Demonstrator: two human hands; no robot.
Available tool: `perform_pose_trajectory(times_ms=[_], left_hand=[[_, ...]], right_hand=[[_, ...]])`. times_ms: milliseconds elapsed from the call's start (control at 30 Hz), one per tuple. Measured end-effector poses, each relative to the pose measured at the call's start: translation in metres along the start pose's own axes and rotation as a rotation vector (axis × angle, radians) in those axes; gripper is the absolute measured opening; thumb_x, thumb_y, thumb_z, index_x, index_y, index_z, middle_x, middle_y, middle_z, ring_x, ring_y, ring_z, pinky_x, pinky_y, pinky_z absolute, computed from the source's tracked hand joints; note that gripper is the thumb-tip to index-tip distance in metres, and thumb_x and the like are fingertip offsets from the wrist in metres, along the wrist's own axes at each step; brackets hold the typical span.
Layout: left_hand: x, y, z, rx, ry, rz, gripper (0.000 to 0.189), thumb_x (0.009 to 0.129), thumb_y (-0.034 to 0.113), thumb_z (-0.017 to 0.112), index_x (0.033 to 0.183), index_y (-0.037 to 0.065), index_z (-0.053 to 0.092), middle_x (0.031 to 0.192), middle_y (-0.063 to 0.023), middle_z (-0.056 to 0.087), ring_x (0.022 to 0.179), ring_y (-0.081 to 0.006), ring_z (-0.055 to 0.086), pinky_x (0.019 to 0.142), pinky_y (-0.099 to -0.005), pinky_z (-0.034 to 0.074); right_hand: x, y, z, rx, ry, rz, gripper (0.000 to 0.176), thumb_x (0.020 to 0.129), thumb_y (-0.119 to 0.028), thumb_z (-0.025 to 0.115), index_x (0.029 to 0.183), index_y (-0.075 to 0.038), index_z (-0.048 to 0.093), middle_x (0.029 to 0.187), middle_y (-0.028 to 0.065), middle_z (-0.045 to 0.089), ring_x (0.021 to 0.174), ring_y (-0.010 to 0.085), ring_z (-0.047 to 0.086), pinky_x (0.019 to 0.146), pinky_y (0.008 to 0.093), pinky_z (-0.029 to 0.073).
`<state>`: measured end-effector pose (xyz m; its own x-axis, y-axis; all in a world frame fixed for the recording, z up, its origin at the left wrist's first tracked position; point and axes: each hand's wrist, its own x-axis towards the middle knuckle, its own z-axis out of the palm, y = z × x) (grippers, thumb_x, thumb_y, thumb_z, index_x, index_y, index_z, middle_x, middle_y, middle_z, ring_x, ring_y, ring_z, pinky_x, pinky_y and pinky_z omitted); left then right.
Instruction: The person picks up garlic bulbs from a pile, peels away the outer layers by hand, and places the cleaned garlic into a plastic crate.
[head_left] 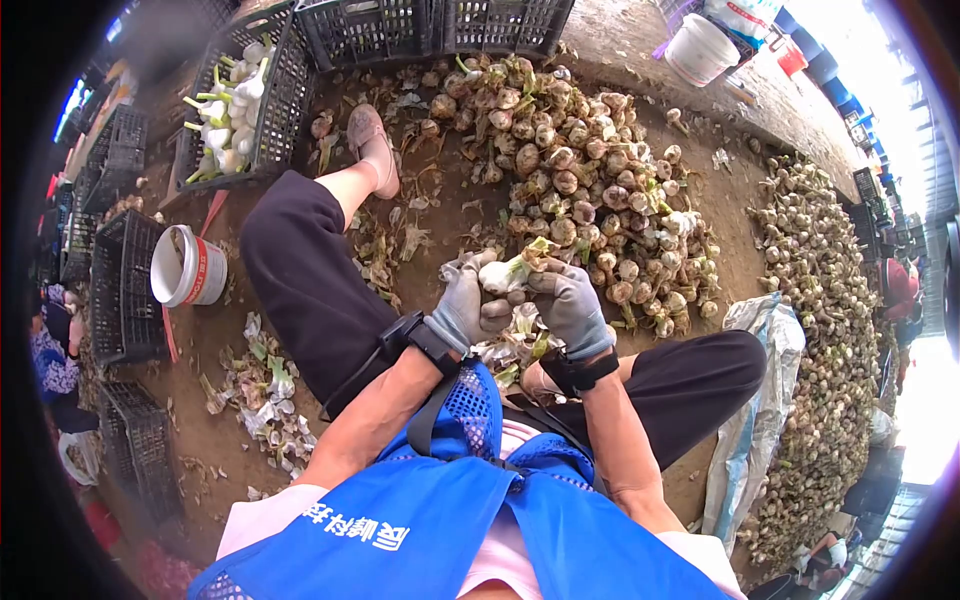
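Between my two gloved hands is a garlic bulb (503, 276), its white base toward the left and its green-brown leafy stem toward the right. My left hand (466, 300), in a grey glove, is closed around the bulb end. My right hand (568, 303), gloved too, pinches the stem and loose outer skin. Below the hands, between my legs, peeled garlic skins (520, 345) lie on the ground. Just beyond the hands spreads a large heap of unpeeled garlic (580, 180) with brownish, dirty skins.
A black crate (283, 95) at upper left holds cleaned white garlic (238, 110). A white bucket (190, 267) stands left, near more black crates (122, 290). Skins (265, 395) litter the floor. At right lie a plastic sack (752, 410) and a long garlic pile (820, 370).
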<state>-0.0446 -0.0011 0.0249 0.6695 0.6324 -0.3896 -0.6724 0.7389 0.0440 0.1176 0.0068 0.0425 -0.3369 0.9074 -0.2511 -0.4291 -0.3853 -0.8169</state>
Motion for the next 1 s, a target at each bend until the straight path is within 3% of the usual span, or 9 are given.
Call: perform_pose_trajectory(times_ms=[133, 200, 267, 367, 433, 533, 667, 800, 1000], left_hand=[[0.004, -0.002, 0.017, 0.389, 0.396, 0.170, 0.031, 0.089, 0.035, 0.046, 0.090, 0.006, 0.058, 0.070, -0.0074, 0.058, 0.047, -0.0113, 0.048, 0.040, -0.0237, 0.039], [0.012, -0.010, 0.005, 1.361, 0.315, 0.884, 0.021, 0.086, 0.022, 0.054, 0.091, 0.002, 0.056, 0.078, -0.0077, 0.059, 0.063, -0.0128, 0.055, 0.055, -0.0251, 0.045], [0.010, -0.013, 0.003, 1.368, 0.266, 0.779, 0.015, 0.086, 0.012, 0.054, 0.095, 0.000, 0.056, 0.081, -0.0060, 0.058, 0.072, -0.0113, 0.055, 0.065, -0.0238, 0.045], [0.009, -0.001, -0.002, 0.895, 0.247, 0.476, 0.012, 0.088, 0.009, 0.050, 0.096, 0.001, 0.055, 0.082, -0.0075, 0.058, 0.073, -0.0148, 0.057, 0.067, -0.0277, 0.050], [0.011, -0.005, -0.005, 0.698, 0.148, 0.458, 0.015, 0.089, 0.010, 0.049, 0.100, 0.001, 0.053, 0.087, -0.0086, 0.059, 0.075, -0.0153, 0.059, 0.066, -0.0278, 0.051], [0.016, -0.009, -0.010, 0.493, 0.019, 0.465, 0.023, 0.092, 0.016, 0.045, 0.109, 0.001, 0.048, 0.098, -0.0122, 0.061, 0.080, -0.0203, 0.062, 0.066, -0.0309, 0.053], [0.017, -0.005, -0.008, 0.309, 0.064, 0.421, 0.026, 0.093, 0.024, 0.047, 0.106, 0.003, 0.049, 0.096, -0.0112, 0.060, 0.078, -0.0181, 0.061, 0.066, -0.0294, 0.052], [0.022, -0.005, -0.014, 0.734, 0.435, 0.625, 0.015, 0.092, 0.020, 0.049, 0.096, 0.006, 0.050, 0.089, -0.0067, 0.061, 0.072, -0.0133, 0.059, 0.059, -0.0259, 0.052], [-0.004, -0.005, 0.013, 0.339, 0.030, 0.558, 0.021, 0.093, 0.017, 0.043, 0.097, -0.001, 0.053, 0.089, -0.0127, 0.060, 0.071, -0.0183, 0.058, 0.061, -0.0284, 0.049]], right_hand=[[-0.001, -0.001, 0.000, -0.124, 0.152, 0.047, 0.023, 0.078, 0.002, 0.047, 0.096, 0.006, 0.061, 0.088, 0.0073, 0.064, 0.074, 0.0119, 0.060, 0.068, 0.0230, 0.049], [0.003, 0.004, -0.003, -0.258, 0.315, -0.053, 0.024, 0.078, 0.002, 0.047, 0.098, 0.007, 0.060, 0.087, 0.0068, 0.063, 0.072, 0.0115, 0.059, 0.065, 0.0230, 0.048], [0.007, 0.010, 0.002, -0.860, 0.375, -0.200, 0.022, 0.078, 0.001, 0.047, 0.090, 0.002, 0.065, 0.081, 0.0099, 0.065, 0.066, 0.0144, 0.058, 0.060, 0.0247, 0.045], [-0.001, 0.013, -0.006, -0.769, 0.265, -0.240, 0.027, 0.078, 0.003, 0.043, 0.100, 0.007, 0.058, 0.087, 0.0093, 0.063, 0.075, 0.0164, 0.060, 0.072, 0.0273, 0.049], [0.001, 0.017, -0.023, 0.599, 0.214, 0.219, 0.027, 0.080, 0.001, 0.042, 0.104, 0.007, 0.054, 0.096, 0.0146, 0.061, 0.084, 0.0237, 0.060, 0.081, 0.0326, 0.049], [0.004, 0.032, -0.039, 0.719, 0.234, 0.162, 0.024, 0.082, 0.000, 0.043, 0.103, 0.005, 0.053, 0.092, 0.0150, 0.061, 0.084, 0.0227, 0.060, 0.076, 0.0292, 0.050], [0.004, 0.026, -0.016, -0.370, 0.263, -0.225, 0.020, 0.080, 0.001, 0.047, 0.096, 0.007, 0.058, 0.086, 0.0114, 0.062, 0.073, 0.0144, 0.060, 0.066, 0.0245, 0.050], [0.019, 0.028, -0.012, -0.559, 0.380, -0.199, 0.020, 0.074, 0.001, 0.047, 0.088, 0.002, 0.061, 0.081, 0.0094, 0.061, 0.069, 0.0171, 0.058, 0.064, 0.0276, 0.046], [0.063, 0.030, -0.087, -1.323, 0.456, -0.006, 0.023, 0.076, -0.011, 0.050, 0.092, 0.001, 0.062, 0.087, 0.0203, 0.061, 0.081, 0.0365, 0.059, 0.075, 0.0380, 0.046]])
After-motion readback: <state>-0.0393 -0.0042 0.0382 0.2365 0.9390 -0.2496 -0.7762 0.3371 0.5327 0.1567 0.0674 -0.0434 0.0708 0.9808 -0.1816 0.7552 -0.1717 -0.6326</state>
